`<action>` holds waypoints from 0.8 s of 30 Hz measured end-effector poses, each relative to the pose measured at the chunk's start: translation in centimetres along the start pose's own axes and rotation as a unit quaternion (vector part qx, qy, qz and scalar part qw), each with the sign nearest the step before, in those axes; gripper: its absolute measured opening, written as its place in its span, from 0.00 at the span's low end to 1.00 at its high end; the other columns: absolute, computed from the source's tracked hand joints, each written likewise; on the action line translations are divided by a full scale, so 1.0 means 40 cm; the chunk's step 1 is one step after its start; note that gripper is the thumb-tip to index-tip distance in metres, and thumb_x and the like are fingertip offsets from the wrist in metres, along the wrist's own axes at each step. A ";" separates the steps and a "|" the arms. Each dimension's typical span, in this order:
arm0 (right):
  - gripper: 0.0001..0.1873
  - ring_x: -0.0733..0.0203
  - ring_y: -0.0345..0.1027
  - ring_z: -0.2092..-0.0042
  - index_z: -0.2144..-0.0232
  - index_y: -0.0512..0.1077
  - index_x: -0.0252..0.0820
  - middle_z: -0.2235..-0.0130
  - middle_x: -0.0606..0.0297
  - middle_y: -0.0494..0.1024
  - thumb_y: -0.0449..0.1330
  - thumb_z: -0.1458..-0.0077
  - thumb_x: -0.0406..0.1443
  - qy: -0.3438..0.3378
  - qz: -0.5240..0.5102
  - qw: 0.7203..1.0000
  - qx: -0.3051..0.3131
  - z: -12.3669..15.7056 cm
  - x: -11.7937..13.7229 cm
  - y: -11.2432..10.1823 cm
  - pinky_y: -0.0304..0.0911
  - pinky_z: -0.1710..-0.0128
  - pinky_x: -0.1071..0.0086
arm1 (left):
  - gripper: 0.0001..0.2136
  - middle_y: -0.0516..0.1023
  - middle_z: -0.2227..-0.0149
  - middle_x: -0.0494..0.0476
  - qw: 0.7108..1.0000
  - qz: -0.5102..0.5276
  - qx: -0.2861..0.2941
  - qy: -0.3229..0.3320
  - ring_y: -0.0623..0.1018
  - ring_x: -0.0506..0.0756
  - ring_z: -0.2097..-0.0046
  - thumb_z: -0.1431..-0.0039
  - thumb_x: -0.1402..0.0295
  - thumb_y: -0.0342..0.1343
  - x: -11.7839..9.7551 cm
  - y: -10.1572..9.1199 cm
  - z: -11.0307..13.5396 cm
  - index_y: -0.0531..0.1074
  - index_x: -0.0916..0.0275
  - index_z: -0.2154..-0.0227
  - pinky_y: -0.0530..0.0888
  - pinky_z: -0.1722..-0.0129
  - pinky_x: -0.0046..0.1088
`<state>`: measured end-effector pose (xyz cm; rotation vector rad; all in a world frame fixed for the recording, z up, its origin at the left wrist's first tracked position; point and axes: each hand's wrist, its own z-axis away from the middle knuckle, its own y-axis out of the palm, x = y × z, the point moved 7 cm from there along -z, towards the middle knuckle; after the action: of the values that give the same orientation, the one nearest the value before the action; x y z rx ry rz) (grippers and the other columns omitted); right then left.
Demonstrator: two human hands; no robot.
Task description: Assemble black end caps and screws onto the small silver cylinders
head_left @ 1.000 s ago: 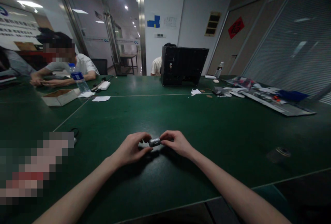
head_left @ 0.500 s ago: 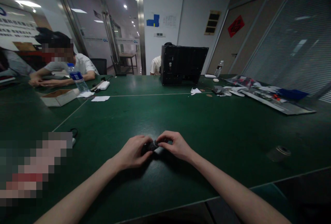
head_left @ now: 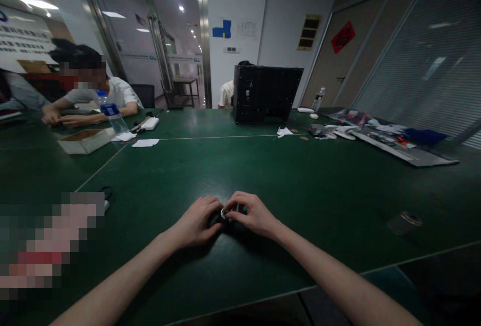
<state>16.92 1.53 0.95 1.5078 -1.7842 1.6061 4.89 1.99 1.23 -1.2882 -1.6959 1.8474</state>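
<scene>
A small dark part with a pale ring at its end (head_left: 224,213) lies between my two hands, just above or on the green table (head_left: 240,165). My left hand (head_left: 199,220) is closed round its left side, thumb below and fingers above. From the right, my right hand (head_left: 251,210) pinches at the ringed end with thumb and fingertips. The fingers cover most of the part, so its exact kind does not show. Well to the right of my right hand stands a short grey metal cylinder (head_left: 406,222).
At the back stands a black box-like case (head_left: 267,95), a person partly behind it. Another person (head_left: 112,90) sits far left, near a water bottle (head_left: 111,113) and an open carton (head_left: 83,143). Back right lies a cluttered board (head_left: 406,150). A pixelated patch covers the near left.
The part has turned so its pale ring faces me more. My right hand's fingertips have shifted slightly left over its end, while my left hand has barely moved.
</scene>
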 end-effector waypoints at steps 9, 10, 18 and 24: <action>0.05 0.66 0.66 0.67 0.66 0.76 0.43 0.65 0.65 0.71 0.61 0.48 0.34 -0.007 -0.013 1.000 0.015 0.005 -0.003 0.005 0.62 0.67 0.72 | 0.15 0.72 0.59 0.58 1.000 0.019 -0.006 0.018 0.71 0.58 0.58 0.45 0.61 0.58 -0.010 -0.011 0.003 0.69 0.62 0.57 0.68 0.57 0.33; 0.06 0.66 0.66 0.67 0.66 0.76 0.43 0.65 0.65 0.71 0.61 0.48 0.34 -0.007 -0.015 1.000 0.016 0.006 -0.003 0.007 0.62 0.67 0.72 | 0.14 0.72 0.59 0.58 1.000 0.022 -0.007 0.019 0.71 0.58 0.59 0.45 0.61 0.57 -0.010 -0.012 0.003 0.69 0.62 0.57 0.68 0.58 0.33; 0.06 0.66 0.66 0.66 0.66 0.75 0.42 0.63 0.64 0.70 0.61 0.48 0.34 -0.006 -0.008 1.000 0.019 0.005 0.001 0.011 0.62 0.65 0.72 | 0.09 0.72 0.59 0.58 0.999 0.036 -0.016 0.022 0.71 0.57 0.57 0.43 0.67 0.55 -0.004 -0.015 0.005 0.69 0.62 0.59 0.68 0.56 0.33; 0.09 0.63 0.66 0.62 0.63 0.73 0.41 0.61 0.63 0.71 0.63 0.50 0.35 -0.013 0.008 1.000 0.024 0.005 0.016 0.008 0.62 0.61 0.69 | 0.09 0.74 0.60 0.58 0.998 0.059 -0.024 0.019 0.72 0.57 0.58 0.41 0.66 0.53 0.002 -0.009 0.003 0.70 0.63 0.60 0.68 0.57 0.32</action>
<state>16.49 0.99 1.22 1.5455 -1.7871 1.6547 4.64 2.06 1.53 -1.4617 -1.6881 1.8442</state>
